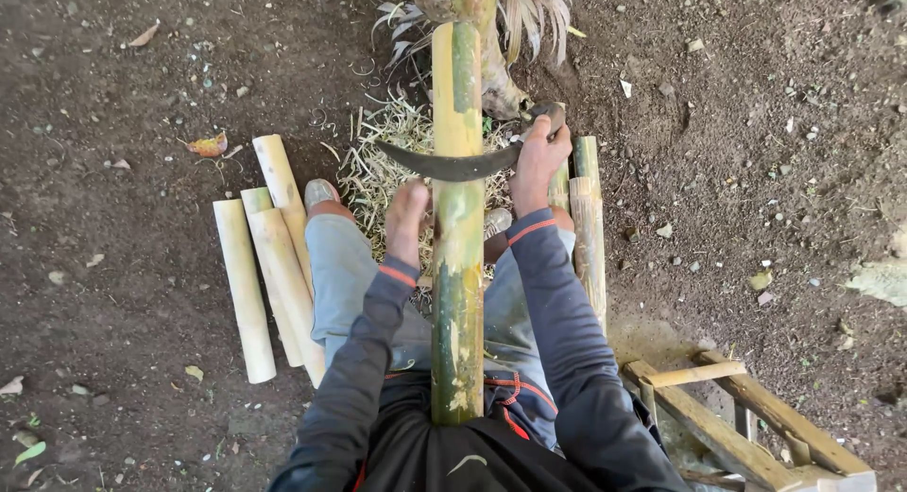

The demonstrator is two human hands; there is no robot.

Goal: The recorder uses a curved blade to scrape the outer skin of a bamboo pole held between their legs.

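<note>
A long green and yellow bamboo pole (pixel 457 237) runs from my lap away toward a tree stump. My left hand (pixel 407 218) rests against the pole's left side, fingers on it. My right hand (pixel 539 156) grips the handle of a dark curved knife (pixel 449 163), whose blade lies across the pole, its tip pointing left. Pale shavings (pixel 383 161) lie on the ground under the blade.
Several pale cut bamboo lengths (pixel 269 256) lie on the dirt at left, two more (pixel 588 218) at right. A wooden frame (pixel 737 421) stands at lower right. My feet rest by the shavings. Dark soil with pebbles and dry leaves surrounds everything.
</note>
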